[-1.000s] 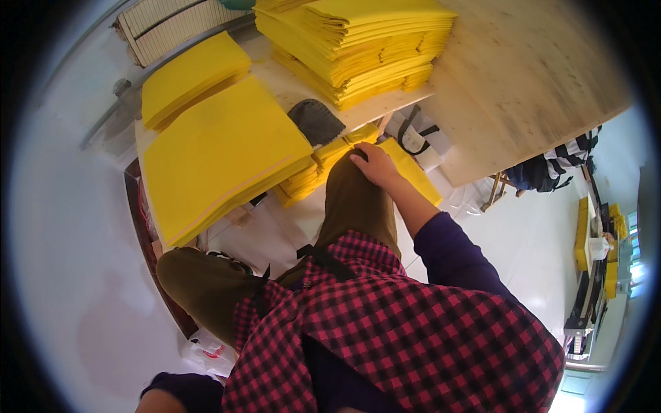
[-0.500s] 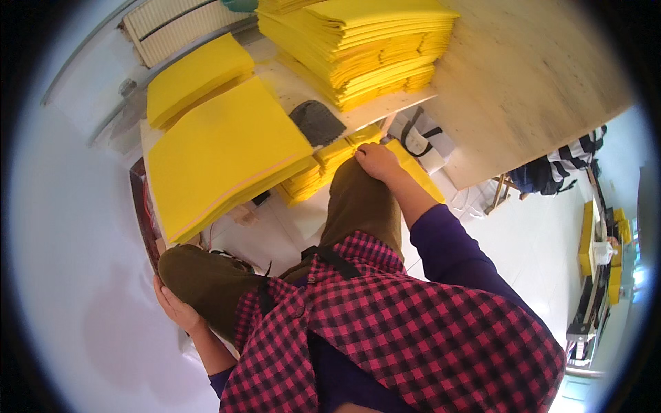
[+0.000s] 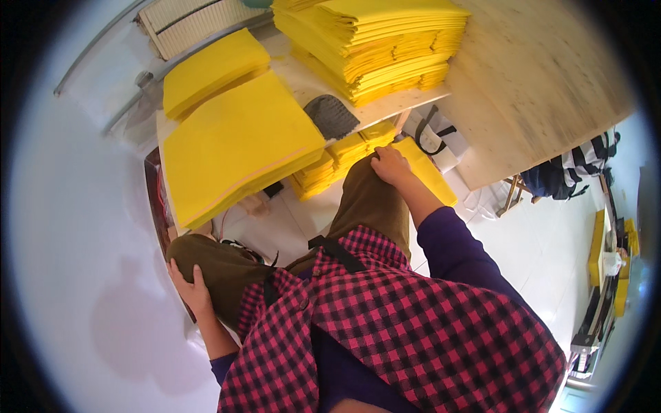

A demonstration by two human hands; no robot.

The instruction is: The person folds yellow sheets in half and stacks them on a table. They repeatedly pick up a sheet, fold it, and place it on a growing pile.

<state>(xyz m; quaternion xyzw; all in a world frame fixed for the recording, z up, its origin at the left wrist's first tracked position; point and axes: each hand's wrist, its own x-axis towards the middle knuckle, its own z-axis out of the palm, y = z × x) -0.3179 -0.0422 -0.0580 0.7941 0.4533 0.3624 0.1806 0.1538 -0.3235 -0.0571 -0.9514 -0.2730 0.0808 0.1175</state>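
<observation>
My left hand (image 3: pixel 195 292) lies on the outer side of my left knee, fingers apart and holding nothing. My right hand (image 3: pixel 391 167) rests over the top of my right knee; nothing shows in its grasp. Ahead of my left knee a stack of flat yellow sheets (image 3: pixel 237 141) overhangs the table's near edge, a pink line across its top. Behind it lies a smaller yellow stack (image 3: pixel 215 69). To the right rises a tall pile of folded yellow pieces (image 3: pixel 396 51). A dark grey cloth-like piece (image 3: pixel 332 115) sits between the stacks.
Below the tabletop are several yellow bundles (image 3: pixel 332 166), with a flat yellow piece (image 3: pixel 427 172) beside my right hand. A wooden board (image 3: pixel 530 82) stands at the right. Past it are a white bag with black straps (image 3: pixel 437 141) and a small wooden stool (image 3: pixel 511 196). A wall runs along my left.
The whole view has shifted slightly, so the table and stacks appear further right and a little higher. On the left knee, my left hand has moved up and its thumb now shows. My right hand stays on its knee.
</observation>
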